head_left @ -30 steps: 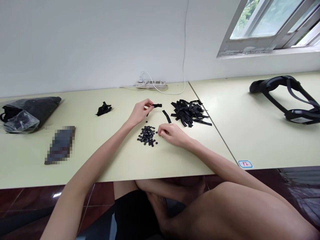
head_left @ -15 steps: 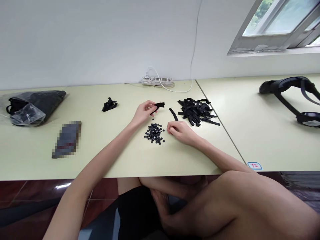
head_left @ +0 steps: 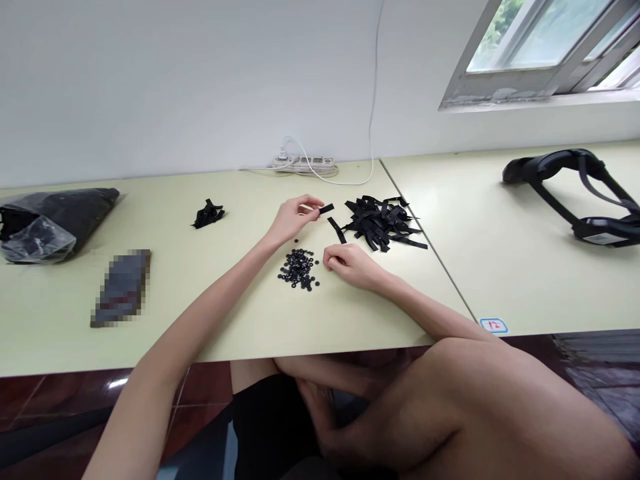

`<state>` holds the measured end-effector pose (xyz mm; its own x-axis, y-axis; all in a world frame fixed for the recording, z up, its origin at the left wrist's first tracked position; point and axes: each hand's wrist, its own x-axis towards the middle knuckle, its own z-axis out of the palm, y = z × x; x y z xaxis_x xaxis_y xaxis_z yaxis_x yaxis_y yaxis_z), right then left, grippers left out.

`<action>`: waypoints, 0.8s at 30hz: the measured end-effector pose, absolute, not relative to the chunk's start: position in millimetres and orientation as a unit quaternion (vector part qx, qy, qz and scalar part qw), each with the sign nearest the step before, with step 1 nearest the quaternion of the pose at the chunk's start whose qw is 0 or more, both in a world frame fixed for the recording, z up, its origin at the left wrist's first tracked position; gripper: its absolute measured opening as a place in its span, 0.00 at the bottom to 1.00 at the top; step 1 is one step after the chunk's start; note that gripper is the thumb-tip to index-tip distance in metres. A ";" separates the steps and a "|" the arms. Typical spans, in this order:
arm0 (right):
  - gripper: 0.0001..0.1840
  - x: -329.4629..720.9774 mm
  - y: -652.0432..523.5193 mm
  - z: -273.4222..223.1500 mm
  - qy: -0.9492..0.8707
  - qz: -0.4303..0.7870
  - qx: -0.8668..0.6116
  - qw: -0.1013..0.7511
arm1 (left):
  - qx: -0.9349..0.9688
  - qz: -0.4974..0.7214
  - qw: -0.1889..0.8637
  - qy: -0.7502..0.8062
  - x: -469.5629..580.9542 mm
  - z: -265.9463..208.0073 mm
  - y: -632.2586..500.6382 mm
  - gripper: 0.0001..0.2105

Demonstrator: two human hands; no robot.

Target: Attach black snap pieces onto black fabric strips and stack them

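Note:
My left hand [head_left: 299, 217] pinches a short black fabric strip [head_left: 327, 209] between thumb and fingers, its end sticking out to the right. My right hand [head_left: 347, 263] rests on the table with its fingers curled closed; whether anything is inside them is hidden. Between the hands and nearer to me lies a pile of small black round snap buttons [head_left: 299, 268], some with a hole in the middle. A single loose black strip [head_left: 337, 230] lies just beyond my right hand. To its right is a heap of similar black strips [head_left: 383, 222].
A smaller bunch of black strips [head_left: 209, 213] lies to the left. Farther left are a plastic bag with dark contents [head_left: 60, 223] and a blurred dark item [head_left: 123, 288]. A power strip [head_left: 304, 164] sits by the wall; a black headset [head_left: 575, 193] stands at right.
The view has shifted slightly, moving the scene left. In my left hand the black strip has turned and less of it shows. My right hand stays closed in its place.

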<state>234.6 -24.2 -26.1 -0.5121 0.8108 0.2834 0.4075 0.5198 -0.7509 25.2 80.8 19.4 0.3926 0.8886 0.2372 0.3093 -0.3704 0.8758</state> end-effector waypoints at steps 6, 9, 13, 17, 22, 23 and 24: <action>0.14 235.1 -24.2 -26.0 -0.799 0.329 -0.395 0.312 | 0.683 0.435 0.349 0.471 -30.9 20.7 52.7 0.16; 0.16 235.6 -24.9 -26.8 -0.788 0.333 -0.419 0.305 | 0.649 0.454 0.376 0.481 -48.8 10.0 44.0 0.19; 0.16 234.6 -25.5 -25.6 -0.788 0.308 -0.434 0.310 | 0.631 0.453 0.425 0.465 -53.4 2.9 41.3 0.20; 0.12 228.7 -20.1 -23.3 -0.787 0.273 -0.454 0.316 | 0.626 0.469 0.456 0.424 -45.2 4.1 38.5 0.20; 0.09 218.2 -8.8 -24.6 -0.811 0.243 -0.446 0.291 | 0.623 0.467 0.475 0.409 -38.6 5.4 31.1 0.20; 0.08 216.9 -7.5 -25.3 -0.813 0.239 -0.448 0.285 | 0.624 0.465 0.475 0.411 -38.0 5.6 29.8 0.20; 0.07 216.1 -6.6 -26.2 -0.814 0.236 -0.450 0.282 | 0.625 0.462 0.476 0.411 -37.5 5.7 28.7 0.20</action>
